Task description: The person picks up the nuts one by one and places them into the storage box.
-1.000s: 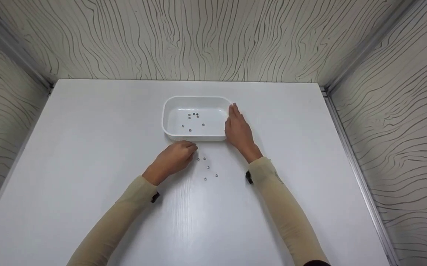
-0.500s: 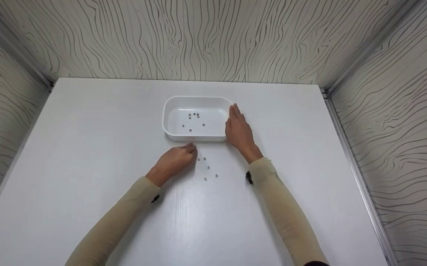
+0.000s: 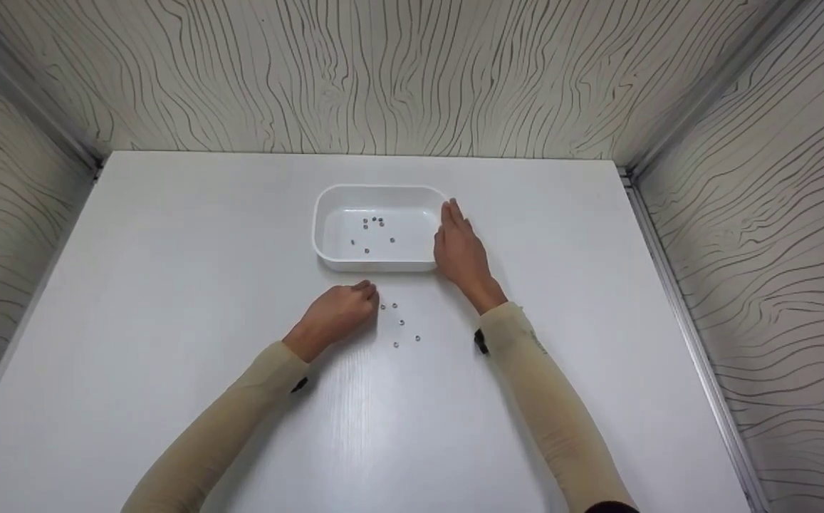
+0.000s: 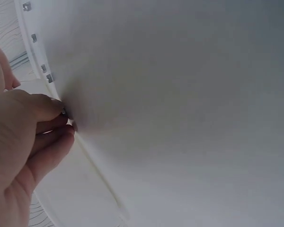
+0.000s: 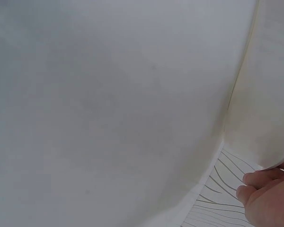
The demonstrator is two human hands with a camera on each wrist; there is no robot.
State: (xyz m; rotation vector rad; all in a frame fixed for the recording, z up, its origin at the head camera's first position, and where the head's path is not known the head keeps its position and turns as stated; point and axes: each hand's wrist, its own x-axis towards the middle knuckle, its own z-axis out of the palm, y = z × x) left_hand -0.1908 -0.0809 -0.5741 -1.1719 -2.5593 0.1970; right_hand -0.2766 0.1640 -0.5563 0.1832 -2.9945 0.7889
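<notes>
1. Nuts (image 3: 402,323), small and metal: four lie loose on the white table (image 3: 169,285) at frame centre; about six more lie in the white tray (image 3: 326,246) above.
2. Left hand (image 3: 337,311) has its fingertips (image 4: 57,106) curled together, pinching one nut.
3. Right hand (image 3: 460,251) lies flat, fingers straight against the tray's right wall.
4. No writing is legible.
</notes>
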